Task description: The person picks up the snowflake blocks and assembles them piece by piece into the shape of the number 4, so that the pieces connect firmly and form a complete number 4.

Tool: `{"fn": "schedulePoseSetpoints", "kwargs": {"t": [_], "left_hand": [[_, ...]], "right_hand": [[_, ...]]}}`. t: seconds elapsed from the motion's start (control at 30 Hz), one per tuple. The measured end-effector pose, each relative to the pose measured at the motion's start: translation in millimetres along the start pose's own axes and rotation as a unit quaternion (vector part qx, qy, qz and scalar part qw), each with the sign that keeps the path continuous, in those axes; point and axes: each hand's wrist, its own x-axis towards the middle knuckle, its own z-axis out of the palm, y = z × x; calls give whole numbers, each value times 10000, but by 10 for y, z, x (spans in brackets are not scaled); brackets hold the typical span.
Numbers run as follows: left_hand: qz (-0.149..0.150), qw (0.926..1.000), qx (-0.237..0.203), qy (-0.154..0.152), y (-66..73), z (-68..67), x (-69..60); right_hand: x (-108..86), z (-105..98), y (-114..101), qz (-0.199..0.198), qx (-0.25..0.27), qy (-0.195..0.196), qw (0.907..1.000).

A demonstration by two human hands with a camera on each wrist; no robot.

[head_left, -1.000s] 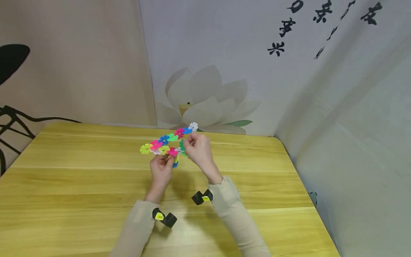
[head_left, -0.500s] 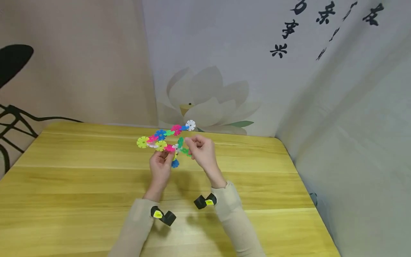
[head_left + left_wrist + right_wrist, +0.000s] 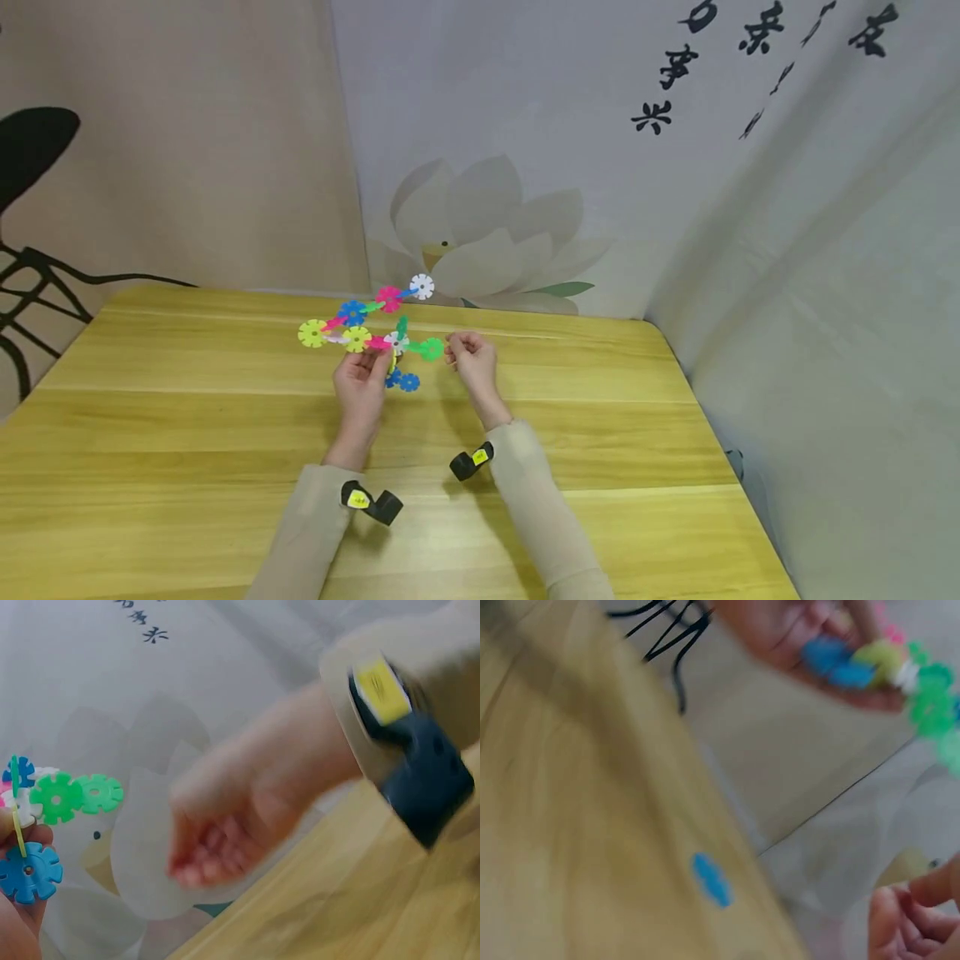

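Observation:
A chain of colourful plastic snowflake discs, with two branches, hangs above the table. My left hand pinches it near a pink disc. In the left wrist view a blue disc hangs from a yellow one by the left fingers. Two joined green discs stick out at the chain's right end. My right hand is just right of them, apart from the chain, fingers curled with nothing visible in them. It is blurred in the left wrist view. A loose blue disc lies on the table.
The wooden table stretches under both arms. Behind it stands a pale curtain with a printed flower and black characters. A black chair stands past the left edge. A black camera sits on each sleeve.
The chain and my left hand have moved left. My right hand has come away from the green end discs and sunk slightly. The loose blue disc has come into clearer view.

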Motion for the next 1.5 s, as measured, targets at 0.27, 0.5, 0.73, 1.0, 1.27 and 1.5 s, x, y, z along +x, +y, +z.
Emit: {"fn": "schedulePoseSetpoints", "kwargs": {"t": [0.27,0.5,0.73,1.0,1.27,1.5], "left_hand": [[-201,9997,-20,123,22,8,-63],[-165,9997,-75,185,15,17,-128],[-169,9995,9,251,3,27,-143],[-824,9960,-229,270,34,42,-156],[-1045,9912,-781,230,60,75,-182],[-934,9908,-964,178,63,81,-189]], "right_hand": [[55,68,326,153,-1347,-836,9872],[3,162,375,458,-1690,-1509,9729],[-10,217,361,362,-2325,-1829,9546],[-24,242,329,355,-3265,-1991,9233],[-14,264,329,150,-3709,-1937,9081],[12,284,332,253,-3874,-1896,9018]]}}
